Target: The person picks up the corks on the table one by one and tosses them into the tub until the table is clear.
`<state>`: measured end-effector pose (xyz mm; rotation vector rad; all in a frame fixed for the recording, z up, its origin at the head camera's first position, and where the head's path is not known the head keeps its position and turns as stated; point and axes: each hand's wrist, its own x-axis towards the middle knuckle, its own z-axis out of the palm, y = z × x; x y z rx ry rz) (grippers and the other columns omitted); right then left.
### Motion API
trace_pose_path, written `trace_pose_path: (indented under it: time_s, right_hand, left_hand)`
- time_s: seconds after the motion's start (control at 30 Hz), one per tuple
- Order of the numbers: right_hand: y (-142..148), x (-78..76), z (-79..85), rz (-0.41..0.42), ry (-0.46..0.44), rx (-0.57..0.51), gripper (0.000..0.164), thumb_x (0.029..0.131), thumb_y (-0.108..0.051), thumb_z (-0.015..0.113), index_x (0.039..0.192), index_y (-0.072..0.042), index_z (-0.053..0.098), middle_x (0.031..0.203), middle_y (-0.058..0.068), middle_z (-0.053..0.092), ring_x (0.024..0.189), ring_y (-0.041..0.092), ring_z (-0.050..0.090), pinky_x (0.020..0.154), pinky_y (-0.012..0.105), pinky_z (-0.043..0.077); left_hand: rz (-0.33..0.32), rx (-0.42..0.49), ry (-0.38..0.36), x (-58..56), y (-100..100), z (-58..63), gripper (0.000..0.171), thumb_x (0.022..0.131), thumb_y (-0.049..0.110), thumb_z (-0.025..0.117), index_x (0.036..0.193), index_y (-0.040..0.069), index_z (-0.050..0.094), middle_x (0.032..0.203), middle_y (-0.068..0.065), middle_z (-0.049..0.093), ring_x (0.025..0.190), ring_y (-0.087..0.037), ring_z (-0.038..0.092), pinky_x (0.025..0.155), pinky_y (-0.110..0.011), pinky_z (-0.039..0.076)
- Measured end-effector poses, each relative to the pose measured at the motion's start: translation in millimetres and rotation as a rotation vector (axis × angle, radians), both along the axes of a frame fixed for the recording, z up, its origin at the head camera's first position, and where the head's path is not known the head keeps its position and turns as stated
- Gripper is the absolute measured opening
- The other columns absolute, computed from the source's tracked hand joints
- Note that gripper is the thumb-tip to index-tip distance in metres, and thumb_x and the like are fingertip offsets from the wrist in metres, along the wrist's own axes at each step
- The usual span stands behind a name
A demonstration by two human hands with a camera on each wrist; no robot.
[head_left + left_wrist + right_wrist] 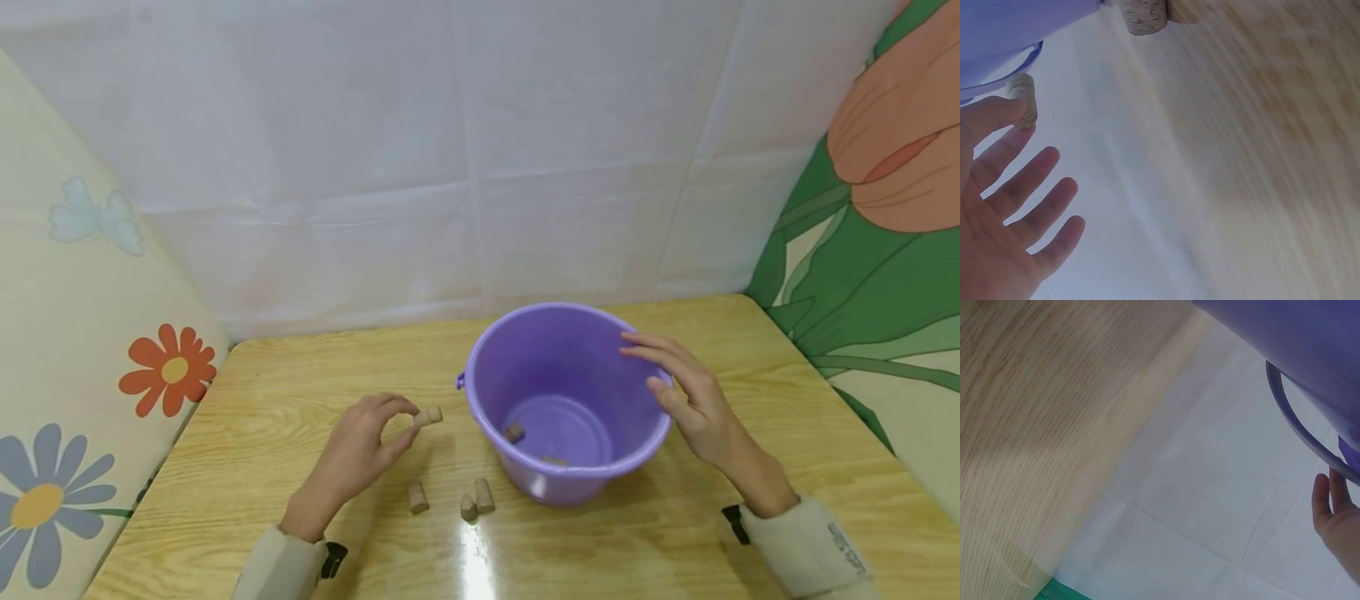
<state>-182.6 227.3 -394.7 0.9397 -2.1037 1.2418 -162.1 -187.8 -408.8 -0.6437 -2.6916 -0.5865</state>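
My left hand pinches a cork between thumb and index finger, left of the purple bucket and above the table. The left wrist view shows the same cork at the fingertips, with the other fingers spread. At the bucket's right rim is my right hand, its relaxed fingers reaching over the edge. In the right wrist view its fingertips are right at the purple rim. Inside the bucket lie a dark cork and a lighter one, partly hidden by the near rim.
On the wooden table, a cork lies in front of my left hand. Two more corks, one lying and one beside it, are near the bucket's front left. A white sheet hangs behind, with flowered panels at both sides.
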Motion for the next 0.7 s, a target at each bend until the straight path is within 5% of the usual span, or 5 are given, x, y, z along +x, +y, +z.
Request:
trace_pose_path:
  time_s: [0.37,0.7]
  right_hand:
    - [-0.5,0.1,0.3,0.001,-0.004,0.0,0.041,0.089,0.007,0.048,0.126,0.001,0.064,0.14,0.014,0.058,0.138,0.015,0.046,0.116,0.019,0.032]
    - [-0.8,0.2,0.1,0.006,-0.005,-0.003,0.04,0.089,0.006,0.047,0.126,0.002,0.063,0.14,0.014,0.057,0.139,0.017,0.047,0.116,0.02,0.032]
  left_hand:
    - [-0.065,0.068,0.227,-7.7,4.1,12.5,0.021,0.079,0.012,0.082,0.098,0.007,0.073,0.097,-0.008,0.074,0.092,-0.028,0.07,0.081,-0.046,0.058]
    - [-0.031,0.117,0.308,-11.3,9.1,27.8,0.021,0.08,0.015,0.082,0.097,0.007,0.074,0.099,-0.01,0.074,0.096,-0.033,0.068,0.086,-0.055,0.051]
